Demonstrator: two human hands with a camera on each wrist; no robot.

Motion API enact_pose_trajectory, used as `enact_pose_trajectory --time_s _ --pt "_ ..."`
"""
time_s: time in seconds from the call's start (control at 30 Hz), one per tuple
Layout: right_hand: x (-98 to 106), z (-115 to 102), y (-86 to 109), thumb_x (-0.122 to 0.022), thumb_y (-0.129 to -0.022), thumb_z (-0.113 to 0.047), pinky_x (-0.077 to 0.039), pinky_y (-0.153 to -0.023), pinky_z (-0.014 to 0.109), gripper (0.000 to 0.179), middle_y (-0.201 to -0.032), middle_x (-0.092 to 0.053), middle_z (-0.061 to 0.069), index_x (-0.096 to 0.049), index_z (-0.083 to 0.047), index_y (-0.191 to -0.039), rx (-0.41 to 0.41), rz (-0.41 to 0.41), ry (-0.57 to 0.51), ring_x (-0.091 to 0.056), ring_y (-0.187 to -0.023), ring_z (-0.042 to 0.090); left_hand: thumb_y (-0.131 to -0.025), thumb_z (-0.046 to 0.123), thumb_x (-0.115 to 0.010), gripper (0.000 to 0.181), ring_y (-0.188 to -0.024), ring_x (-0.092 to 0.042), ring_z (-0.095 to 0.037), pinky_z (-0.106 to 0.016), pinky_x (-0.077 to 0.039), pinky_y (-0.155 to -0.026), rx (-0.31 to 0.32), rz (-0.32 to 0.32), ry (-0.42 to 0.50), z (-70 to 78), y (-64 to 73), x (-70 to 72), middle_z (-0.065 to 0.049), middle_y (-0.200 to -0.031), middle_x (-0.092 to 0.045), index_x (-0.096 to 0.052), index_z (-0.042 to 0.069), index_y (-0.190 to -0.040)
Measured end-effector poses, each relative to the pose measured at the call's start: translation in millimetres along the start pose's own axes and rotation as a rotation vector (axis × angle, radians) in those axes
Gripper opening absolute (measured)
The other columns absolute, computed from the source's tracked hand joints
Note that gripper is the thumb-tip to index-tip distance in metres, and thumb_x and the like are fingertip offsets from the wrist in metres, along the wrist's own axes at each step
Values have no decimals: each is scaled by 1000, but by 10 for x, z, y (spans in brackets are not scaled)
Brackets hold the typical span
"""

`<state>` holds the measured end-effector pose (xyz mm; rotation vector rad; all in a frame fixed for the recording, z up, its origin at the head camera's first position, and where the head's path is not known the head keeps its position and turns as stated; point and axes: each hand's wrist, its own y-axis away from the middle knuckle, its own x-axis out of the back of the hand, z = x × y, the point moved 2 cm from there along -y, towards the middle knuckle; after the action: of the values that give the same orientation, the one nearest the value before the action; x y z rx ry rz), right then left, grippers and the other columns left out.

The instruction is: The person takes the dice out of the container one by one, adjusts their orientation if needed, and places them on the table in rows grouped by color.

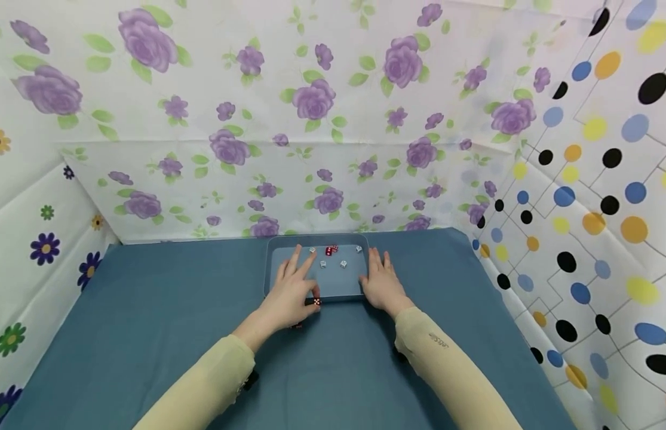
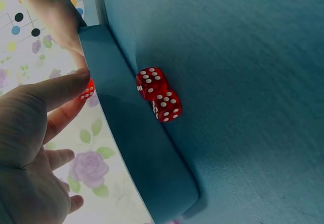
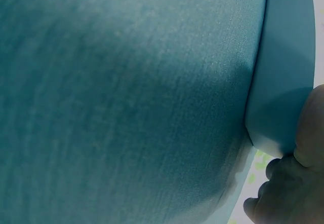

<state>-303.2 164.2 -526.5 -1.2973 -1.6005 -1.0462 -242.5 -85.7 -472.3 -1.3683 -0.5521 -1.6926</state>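
Note:
My left hand (image 1: 289, 298) pinches a red die (image 2: 87, 90) between thumb and index finger at the tray's front rim; its other fingers stretch out over the tray. Outside the front wall, two red dice (image 2: 159, 93) lie on the blue cloth, touching each other. The blue-grey tray (image 1: 289, 293) holds several white dice (image 1: 343, 263) and two red dice (image 1: 329, 251), which sit close together near the back. At the tray's front right corner my right hand (image 1: 383, 286) holds the side, thumb at the rim and fingers along the outside; its fingertips are partly hidden.
Blue cloth (image 1: 177, 310) covers the table. Behind it rises a backdrop with purple flowers (image 1: 313, 98). A dotted sheet (image 1: 596, 239) hangs on the right, and a flowered sheet (image 1: 21, 269) on the left.

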Motion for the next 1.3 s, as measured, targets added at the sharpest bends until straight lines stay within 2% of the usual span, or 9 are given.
enact_pose_trajectory --time_s 0.1,0.23,0.53,0.87,1.3 --pt "9 48 -20 -48 -115 -35 -10 -130 56 79 -180 -2 13 -2 -6 -172 -7 15 -12 6 -164 40 -85 30 -95 20 -163 9 -43 -68 -10 -126 -14 -6 4 14 -20 0 -15 -177 -20 -76 24 -88" --pt "65 36 -87 -47 -116 -36 -9 -130 55 78 -180 -1 13 -1 -6 -172 1 18 -8 8 -164 39 -84 32 -95 22 -163 7 -45 -69 -14 -125 -28 -12 -33 -2 -38 41 -16 -175 -25 -75 26 -86" --pt "56 10 -73 -47 -115 -36 -9 -131 54 78 -180 -3 13 -1 -7 -172 -7 11 6 6 -164 39 -81 31 -97 24 -162 6 -47 -71 -15 -124 -70 -37 -90 1 92 12 -19 -173 -30 -74 27 -79" --pt "-13 -11 -16 -48 -115 -32 -9 -130 55 77 -180 -2 13 -2 -6 -172 1 -7 -22 6 -164 39 -80 32 -97 25 -161 -2 -51 -72 -19 -122 -53 -61 -114 -19 260 -122 -20 -171 -33 -73 29 -77" --pt "-32 1 17 -48 -115 -34 -8 -131 53 78 -180 -1 12 -1 -7 -172 -11 -22 -8 8 -164 38 -82 30 -96 24 -161 -7 -52 -71 -21 -122 -48 -64 -162 -11 303 -210 -22 -169 -36 -73 26 -77"
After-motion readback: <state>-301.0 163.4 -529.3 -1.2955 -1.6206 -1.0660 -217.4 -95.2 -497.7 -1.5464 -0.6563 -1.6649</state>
